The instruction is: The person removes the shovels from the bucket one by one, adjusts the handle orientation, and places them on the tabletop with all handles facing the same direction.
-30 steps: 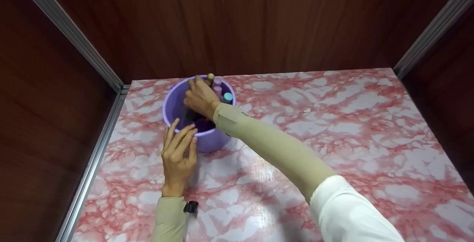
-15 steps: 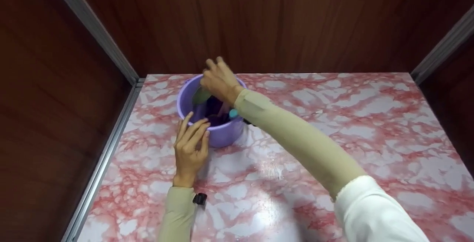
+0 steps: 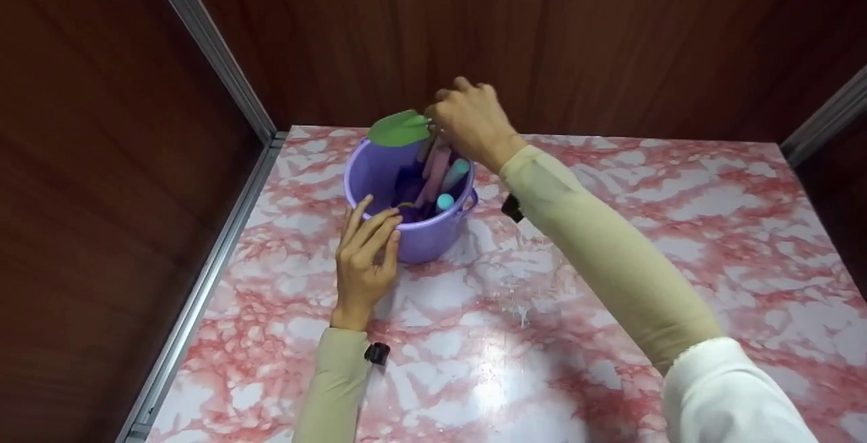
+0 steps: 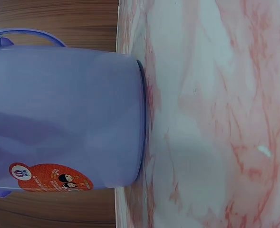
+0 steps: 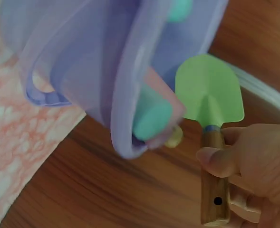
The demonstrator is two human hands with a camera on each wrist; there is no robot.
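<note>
A purple plastic bucket point(image 3: 433, 240) stands near the table's back left corner, with several pink and teal handled tools point(image 3: 441, 173) sticking out of it. My right hand point(image 3: 471, 121) holds a small green trowel point(image 3: 399, 129) by its wooden handle point(image 5: 212, 190), lifted just above the bucket's far rim. The green blade point(image 5: 209, 90) hangs beside the rim in the right wrist view. My left hand point(image 3: 366, 253) rests against the bucket's near side, fingers straight and touching the rim. The left wrist view shows the bucket wall point(image 4: 68, 114) with a red sticker point(image 4: 52, 176).
The pink marbled tabletop point(image 3: 609, 240) stretches to the right and front of the bucket. Dark wooden walls point(image 3: 542, 30) close in the back and left, with a metal rail point(image 3: 203, 280) along the left edge.
My right hand has risen out of the bucket and moved right, drawing the green trowel up clear of the rim. The left hand has stayed on the bucket's side.
</note>
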